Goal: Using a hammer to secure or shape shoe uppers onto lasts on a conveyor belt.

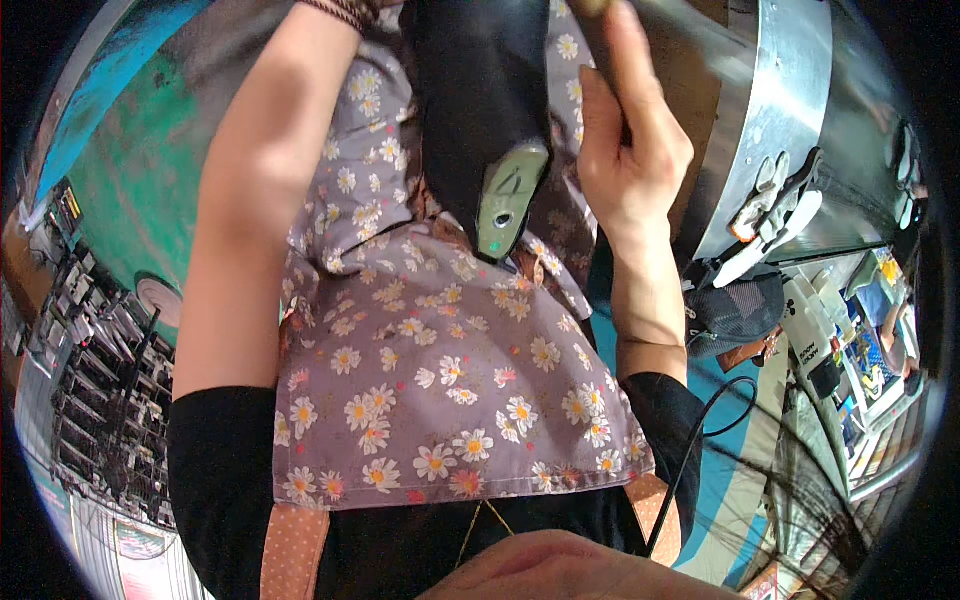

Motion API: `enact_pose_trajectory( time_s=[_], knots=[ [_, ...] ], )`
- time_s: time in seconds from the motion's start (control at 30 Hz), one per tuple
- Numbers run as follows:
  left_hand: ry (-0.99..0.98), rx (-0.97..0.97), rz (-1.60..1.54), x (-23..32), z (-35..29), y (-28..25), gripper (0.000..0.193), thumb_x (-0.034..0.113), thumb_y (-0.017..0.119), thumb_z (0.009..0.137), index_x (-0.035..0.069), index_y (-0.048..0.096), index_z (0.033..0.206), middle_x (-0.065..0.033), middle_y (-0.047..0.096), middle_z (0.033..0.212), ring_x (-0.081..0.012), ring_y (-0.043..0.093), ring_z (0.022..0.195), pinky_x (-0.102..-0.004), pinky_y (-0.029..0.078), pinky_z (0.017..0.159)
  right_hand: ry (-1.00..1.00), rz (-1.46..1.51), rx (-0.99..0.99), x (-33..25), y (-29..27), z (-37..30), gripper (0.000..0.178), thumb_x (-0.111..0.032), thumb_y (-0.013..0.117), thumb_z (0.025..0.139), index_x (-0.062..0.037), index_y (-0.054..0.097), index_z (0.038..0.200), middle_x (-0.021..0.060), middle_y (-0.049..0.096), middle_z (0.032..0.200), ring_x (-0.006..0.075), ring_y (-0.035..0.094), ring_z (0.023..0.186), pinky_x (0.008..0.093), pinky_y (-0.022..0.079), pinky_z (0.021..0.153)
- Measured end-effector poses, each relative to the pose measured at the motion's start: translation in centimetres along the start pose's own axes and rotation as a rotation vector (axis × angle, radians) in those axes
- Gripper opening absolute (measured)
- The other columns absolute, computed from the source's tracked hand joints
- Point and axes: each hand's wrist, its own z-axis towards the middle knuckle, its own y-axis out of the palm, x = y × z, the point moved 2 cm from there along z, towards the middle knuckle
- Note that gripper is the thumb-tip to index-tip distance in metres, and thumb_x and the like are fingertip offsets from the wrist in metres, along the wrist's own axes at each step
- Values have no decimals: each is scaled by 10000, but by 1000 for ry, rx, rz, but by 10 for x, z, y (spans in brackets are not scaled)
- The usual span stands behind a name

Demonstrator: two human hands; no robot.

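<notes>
Black piece [478, 110]: laid lengthwise over the lap on the flowered apron [420, 335], its far end cut off by the upper edge of the view.
Grey-green plate [513, 190]: set in the near end of the black piece, framed by dark material, with a ringed hole left uncovered.
Right hand [635, 145]: held just beside the black piece, apart from it; the index finger was stretched forward and the thumb raised with a gap between, the other fingers being largely hidden. Whether the yellowish thing [592, 5] at the edge was pinched could not be told.
Left forearm [268, 170]: extended forward past the braided bracelet [345, 12]; the left hand was cut off, so its fingers could not be judged.
Progress: work was judged to be under way, the plate seated; what was left could not be determined.
</notes>
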Motion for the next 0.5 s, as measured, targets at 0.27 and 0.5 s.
enact_pose_trajectory(
  time_s=[0.27,0.5],
  knots=[
    [-275,-353,-363,13,-15,3,341,353,553,962,35,674,938,-70,696,915,-177,657,817,-309,518,804,157,-139,-352,-19,0,23,421,52,607,842,-41,594,1253,184,639,786,321,641,628,346,494,546],
    [-236,-122,-274,-4,-16,9,315,369,597,925,65,677,920,-29,674,838,-139,605,696,-274,491,687,58,-87,-266,-21,-7,22,430,33,627,835,-77,608,1250,187,652,812,324,667,665,370,511,572]
  ],
)
